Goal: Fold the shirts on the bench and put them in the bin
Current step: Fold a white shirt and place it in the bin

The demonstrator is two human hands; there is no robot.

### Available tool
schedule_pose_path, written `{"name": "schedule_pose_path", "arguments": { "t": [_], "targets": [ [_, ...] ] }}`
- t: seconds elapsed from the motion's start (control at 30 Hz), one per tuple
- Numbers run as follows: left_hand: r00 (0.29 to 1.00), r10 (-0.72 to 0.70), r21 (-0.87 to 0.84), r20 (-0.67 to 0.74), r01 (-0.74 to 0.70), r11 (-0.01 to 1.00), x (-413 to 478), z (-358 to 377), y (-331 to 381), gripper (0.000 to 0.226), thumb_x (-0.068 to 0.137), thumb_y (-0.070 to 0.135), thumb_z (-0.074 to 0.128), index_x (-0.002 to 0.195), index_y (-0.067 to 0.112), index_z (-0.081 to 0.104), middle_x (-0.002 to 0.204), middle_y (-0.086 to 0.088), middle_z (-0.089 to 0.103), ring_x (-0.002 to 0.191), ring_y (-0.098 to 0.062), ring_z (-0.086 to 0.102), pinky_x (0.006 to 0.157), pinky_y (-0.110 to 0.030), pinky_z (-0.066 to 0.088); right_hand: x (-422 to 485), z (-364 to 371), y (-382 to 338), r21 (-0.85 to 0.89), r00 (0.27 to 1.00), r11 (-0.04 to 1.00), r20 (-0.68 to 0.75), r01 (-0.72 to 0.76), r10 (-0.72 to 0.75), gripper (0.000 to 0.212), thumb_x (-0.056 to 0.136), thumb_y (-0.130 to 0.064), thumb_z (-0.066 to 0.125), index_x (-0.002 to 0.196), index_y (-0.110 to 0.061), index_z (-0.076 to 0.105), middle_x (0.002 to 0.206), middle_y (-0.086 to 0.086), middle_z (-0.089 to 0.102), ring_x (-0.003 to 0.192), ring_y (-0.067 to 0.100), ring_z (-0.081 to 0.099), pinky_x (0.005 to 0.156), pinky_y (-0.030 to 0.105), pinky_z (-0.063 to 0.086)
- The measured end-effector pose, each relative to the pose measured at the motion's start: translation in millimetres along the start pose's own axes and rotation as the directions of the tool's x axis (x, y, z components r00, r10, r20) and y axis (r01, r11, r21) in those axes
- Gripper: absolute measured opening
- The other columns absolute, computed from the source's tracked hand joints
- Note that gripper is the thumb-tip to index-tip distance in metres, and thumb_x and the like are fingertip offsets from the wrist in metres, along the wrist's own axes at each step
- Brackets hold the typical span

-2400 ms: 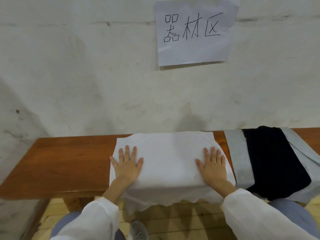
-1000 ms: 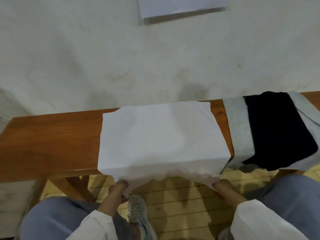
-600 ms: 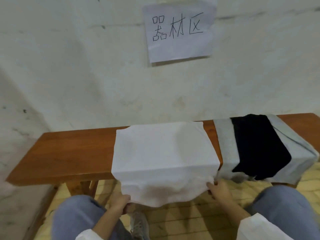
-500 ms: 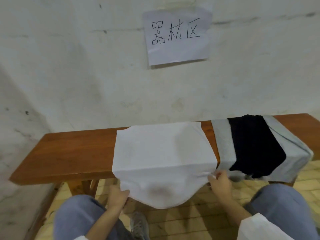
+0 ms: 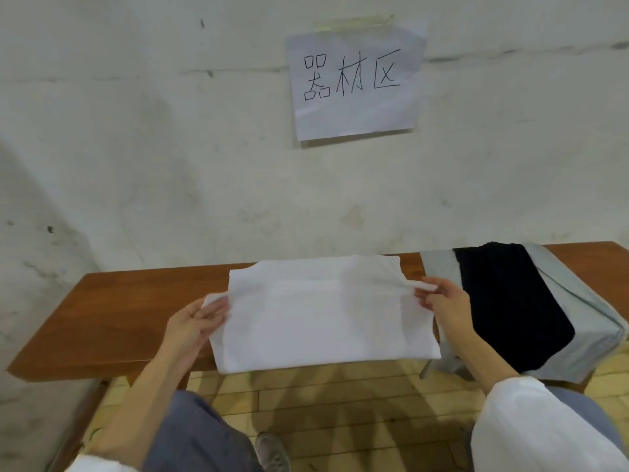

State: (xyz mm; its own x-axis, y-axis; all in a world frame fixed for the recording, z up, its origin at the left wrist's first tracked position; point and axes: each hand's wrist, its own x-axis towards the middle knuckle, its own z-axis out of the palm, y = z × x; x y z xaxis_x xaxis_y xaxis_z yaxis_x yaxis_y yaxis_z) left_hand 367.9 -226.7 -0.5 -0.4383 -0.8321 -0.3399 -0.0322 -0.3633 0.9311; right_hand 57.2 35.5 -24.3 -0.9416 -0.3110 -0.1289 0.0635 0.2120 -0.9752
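Observation:
A white shirt (image 5: 320, 311) lies folded across the middle of the brown wooden bench (image 5: 112, 318), its near fold hanging just past the front edge. My left hand (image 5: 192, 323) pinches the shirt's left corner, lifted over the cloth. My right hand (image 5: 444, 299) pinches the right corner at the same height. A black shirt (image 5: 507, 301) lies on a grey shirt (image 5: 592, 321) at the bench's right end. No bin is in view.
A white wall stands right behind the bench, with a paper sign (image 5: 354, 83) taped to it. Pale wooden floor (image 5: 340, 403) shows below the bench, between my knees. The bench's left part is bare wood.
Both hands went from pressing flat on the shirt down to its hanging lower hem, took its two corners and brought them up over the bench top, doubling the shirt over.

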Motion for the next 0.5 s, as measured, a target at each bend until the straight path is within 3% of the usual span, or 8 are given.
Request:
{"name": "schedule_pose_path", "arguments": {
  "t": [0.1,0.17,0.23,0.33,0.4,0.5],
  "targets": [
    [0.976,0.082,0.29,-0.201,-0.021,0.957,11,4,-7,0.009,0.088,0.012,0.064,0.094,0.006,0.066,0.087,-0.011,0.07,0.081,-0.024,0.067,0.07,-0.029,0.054,8,6,6,-0.28,0.984,0.944,0.034,0.175,-0.173,0.012,0.093,-0.017,0.056,0.098,-0.012,0.065,0.082,0.0,0.067,0.076,0.016,0.063,0.073,0.029,0.052],
    [0.938,0.228,0.42,-0.259,-0.103,0.902,17,6,-12,0.014,0.09,0.021,0.062,0.081,0.011,0.065,0.078,-0.009,0.065,0.075,-0.027,0.061,0.064,-0.028,0.048,10,11,10,-0.344,0.962,0.906,-0.03,0.246,-0.273,0.015,0.095,-0.023,0.054,0.088,-0.015,0.063,0.075,0.001,0.064,0.072,0.019,0.06,0.066,0.029,0.048],
    [0.867,0.417,0.527,-0.273,-0.228,0.818,22,8,-16,0.016,0.092,0.024,0.059,0.081,0.013,0.063,0.08,-0.004,0.062,0.079,-0.024,0.056,0.065,-0.026,0.043,16,16,14,-0.415,0.92,0.864,-0.137,0.284,-0.368,0.015,0.095,-0.026,0.054,0.087,-0.016,0.062,0.081,0.001,0.059,0.072,0.02,0.056,0.062,0.027,0.044],
    [0.802,0.555,0.577,-0.223,-0.35,0.738,29,12,-20,0.009,0.095,0.023,0.055,0.09,0.016,0.059,0.092,-0.001,0.056,0.084,-0.021,0.052,0.07,-0.028,0.042,24,22,19,-0.44,0.893,0.848,-0.191,0.295,-0.409,0.018,0.095,-0.027,0.053,0.093,-0.01,0.06,0.094,0.003,0.05,0.078,0.017,0.049,0.07,0.029,0.042],
    [0.803,0.572,0.56,-0.166,-0.401,0.725,35,14,-26,0.011,0.097,0.024,0.051,0.093,0.017,0.059,0.09,0.0,0.059,0.083,-0.021,0.056,0.072,-0.033,0.045,26,25,21,-0.405,0.901,0.867,-0.19,0.289,-0.389,0.018,0.097,-0.028,0.05,0.094,-0.012,0.057,0.094,0.004,0.054,0.078,0.017,0.051,0.073,0.033,0.047],
    [0.745,0.632,0.516,-0.213,-0.464,0.72,36,22,-23,0.015,0.099,0.026,0.047,0.096,0.016,0.058,0.084,0.007,0.059,0.078,-0.011,0.056,0.069,-0.028,0.045,23,27,13,-0.288,0.913,0.922,-0.241,0.257,-0.329,0.011,0.098,-0.031,0.047,0.096,-0.022,0.053,0.088,-0.002,0.056,0.079,0.014,0.053,0.076,0.03,0.045]
  ]
}}
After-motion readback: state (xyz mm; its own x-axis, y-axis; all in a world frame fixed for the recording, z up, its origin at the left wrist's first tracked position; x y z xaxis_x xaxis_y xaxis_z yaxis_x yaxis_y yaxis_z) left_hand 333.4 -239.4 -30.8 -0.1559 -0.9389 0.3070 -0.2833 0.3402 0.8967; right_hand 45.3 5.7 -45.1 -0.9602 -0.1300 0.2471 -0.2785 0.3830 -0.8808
